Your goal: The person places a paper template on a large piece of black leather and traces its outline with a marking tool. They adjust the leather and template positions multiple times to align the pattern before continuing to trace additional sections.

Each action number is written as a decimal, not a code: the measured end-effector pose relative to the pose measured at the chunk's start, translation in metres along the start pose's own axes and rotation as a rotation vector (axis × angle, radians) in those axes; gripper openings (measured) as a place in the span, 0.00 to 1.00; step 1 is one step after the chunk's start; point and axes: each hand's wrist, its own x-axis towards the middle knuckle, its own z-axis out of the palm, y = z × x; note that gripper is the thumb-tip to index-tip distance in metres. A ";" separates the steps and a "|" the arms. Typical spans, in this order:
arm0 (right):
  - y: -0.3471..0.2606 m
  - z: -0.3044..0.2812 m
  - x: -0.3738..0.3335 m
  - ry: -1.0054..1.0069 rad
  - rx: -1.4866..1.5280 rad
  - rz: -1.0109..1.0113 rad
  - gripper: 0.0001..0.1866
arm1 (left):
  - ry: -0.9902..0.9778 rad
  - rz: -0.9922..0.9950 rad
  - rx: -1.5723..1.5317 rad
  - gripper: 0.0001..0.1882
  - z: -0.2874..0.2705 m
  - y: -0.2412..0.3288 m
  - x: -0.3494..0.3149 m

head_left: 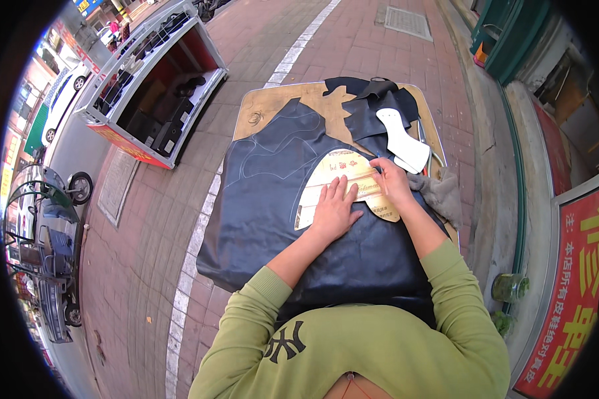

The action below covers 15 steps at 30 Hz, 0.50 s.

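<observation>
A curved cardboard pattern piece (pixel 333 169), cream and yellow with printing, lies on a large sheet of black leather (pixel 259 206). My left hand (pixel 336 211) presses flat on its middle with the fingers apart. At the pattern's right edge, my right hand (pixel 394 183) is closed in a pinch, with a slim pen-like thing just showing at the fingertips; most of it is hidden. Thin pale outlines of curved shapes are drawn on the leather to the left of the pattern. White pattern pieces (pixel 404 143) lie beyond my right hand.
The leather drapes over the near side of a wooden-topped table (pixel 259 106). Black leather scraps (pixel 363 120) lie at the far right, with a grey cloth (pixel 440 195) on the right edge. A display cabinet (pixel 156 100) stands on the paving at left; a red sign (pixel 566 292) is at right.
</observation>
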 end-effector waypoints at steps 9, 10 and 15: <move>0.002 0.008 0.001 0.012 0.015 0.016 0.13 | 0.071 0.015 -0.020 0.36 0.011 -0.016 0.006; 0.002 0.008 0.001 0.019 0.004 -0.003 0.13 | 0.078 0.015 -0.016 0.35 0.011 -0.016 0.007; 0.000 0.009 0.002 0.025 0.037 0.019 0.12 | 0.089 0.003 -0.003 0.33 0.012 -0.018 0.012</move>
